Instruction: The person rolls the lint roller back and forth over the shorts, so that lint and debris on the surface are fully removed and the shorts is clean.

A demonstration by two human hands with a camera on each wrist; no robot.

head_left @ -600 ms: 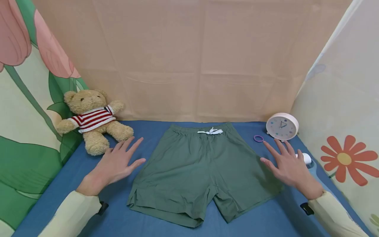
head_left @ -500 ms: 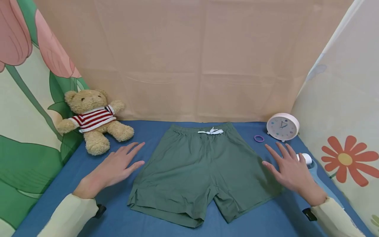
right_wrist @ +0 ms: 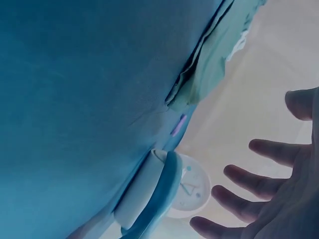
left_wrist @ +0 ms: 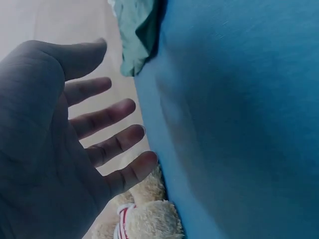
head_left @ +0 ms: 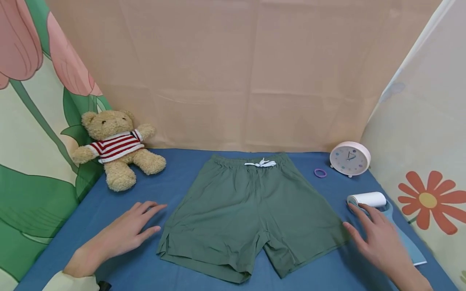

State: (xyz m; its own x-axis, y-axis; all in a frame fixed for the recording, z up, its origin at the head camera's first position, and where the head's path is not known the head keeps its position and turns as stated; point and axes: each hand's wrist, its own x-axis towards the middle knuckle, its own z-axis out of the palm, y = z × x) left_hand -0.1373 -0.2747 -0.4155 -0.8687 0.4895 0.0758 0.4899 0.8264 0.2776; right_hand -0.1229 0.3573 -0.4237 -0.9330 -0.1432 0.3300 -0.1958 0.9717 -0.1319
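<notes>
Green shorts (head_left: 251, 214) with a white drawstring (head_left: 261, 163) lie spread out, waistband away from me, on the blue cloth (head_left: 204, 283). My left hand (head_left: 121, 230) hovers left of the shorts, its fingers loosely spread and holding nothing. On the other side, my right hand (head_left: 380, 238) is above the cloth near the right leg of the shorts, fingers apart and nothing held. In the right wrist view the right hand's fingers (right_wrist: 254, 184) are separate from the lint roller (right_wrist: 144, 189), which has a white roll and a light-blue handle.
A teddy bear (head_left: 116, 145) in a striped shirt sits at the back left. At the back right stand a round clock (head_left: 350, 159) and, beside it, a purple ring (head_left: 320, 173). Fabric panels, including a beige one (head_left: 204, 81), enclose the back and sides.
Both hands have moved back toward me and outward, the left one to the lower left and the right one to the lower right. More of the lint roller is uncovered. The shorts lie unchanged.
</notes>
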